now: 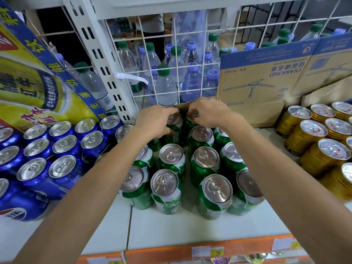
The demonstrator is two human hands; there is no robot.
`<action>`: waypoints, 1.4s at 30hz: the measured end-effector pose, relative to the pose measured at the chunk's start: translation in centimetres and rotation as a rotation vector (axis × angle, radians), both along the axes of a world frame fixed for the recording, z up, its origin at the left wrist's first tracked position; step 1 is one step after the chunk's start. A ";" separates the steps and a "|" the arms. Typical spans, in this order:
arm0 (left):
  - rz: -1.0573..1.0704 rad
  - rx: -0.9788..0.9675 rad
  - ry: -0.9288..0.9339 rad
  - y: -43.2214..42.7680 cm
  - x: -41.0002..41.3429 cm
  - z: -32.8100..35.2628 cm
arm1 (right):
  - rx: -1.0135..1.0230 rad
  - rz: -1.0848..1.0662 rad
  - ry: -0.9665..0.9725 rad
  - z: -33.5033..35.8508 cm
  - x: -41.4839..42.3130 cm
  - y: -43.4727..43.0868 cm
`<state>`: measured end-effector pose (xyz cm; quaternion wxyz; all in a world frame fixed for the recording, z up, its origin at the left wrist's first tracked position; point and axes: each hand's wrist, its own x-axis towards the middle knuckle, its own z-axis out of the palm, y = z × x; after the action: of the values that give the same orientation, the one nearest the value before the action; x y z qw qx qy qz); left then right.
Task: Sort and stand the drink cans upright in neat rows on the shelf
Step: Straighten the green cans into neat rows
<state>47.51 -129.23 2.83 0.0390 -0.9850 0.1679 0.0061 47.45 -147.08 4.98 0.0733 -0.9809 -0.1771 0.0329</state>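
Item: white shelf (190, 228), smooth painted board, with an orange price strip (162, 252) along its front edge.

Task goods: green cans (172, 159), aluminium cylinders with silver pull-tab lids, standing upright in loose rows in the middle of the shelf; some at the front lean slightly.
- Back-left green can (177, 129), rear row: the left hand (156, 121) grips it, fingers (171, 111) curled over the lid and thumb against the side.
- Back-right green can (189, 125), just beside it: the right hand (207, 111) holds it, fingers (194, 113) curled over the rim.

Both forearms reach across the front rows and hide parts of several lids.

Surroundings:
- Blue cans (64, 147), glossy, upright, packed close on the left and touching the green group.
- Gold cans (312, 134), ribbed metal, upright on the right, apart from the green group.
- Yellow and blue printed carton (28, 73), tilted above the blue cans.
- Cardboard box (266, 77), brown corrugated with a blue band, standing just behind the hands.
- White wire grid (171, 54) as back panel, fixed to a slotted white upright (102, 63).
- Clear plastic water bottles (167, 82), green and lilac caps, behind the grid.
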 end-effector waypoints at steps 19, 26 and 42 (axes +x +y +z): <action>-0.176 -0.002 0.408 0.1 -7.5 5.0 | 0.031 -0.005 -0.008 0.1 -0.6 0.0; -0.024 -0.133 0.223 -0.5 -7.7 3.7 | 0.079 0.019 0.041 -0.1 -1.9 -0.1; 0.043 -0.269 0.092 -1.3 -6.3 2.6 | 0.111 -0.031 -0.089 -1.7 -6.9 -0.3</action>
<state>41.25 -130.58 5.43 -0.1014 -0.9834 0.1477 0.0296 40.52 -147.34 3.25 0.1203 -0.9784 -0.1665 -0.0217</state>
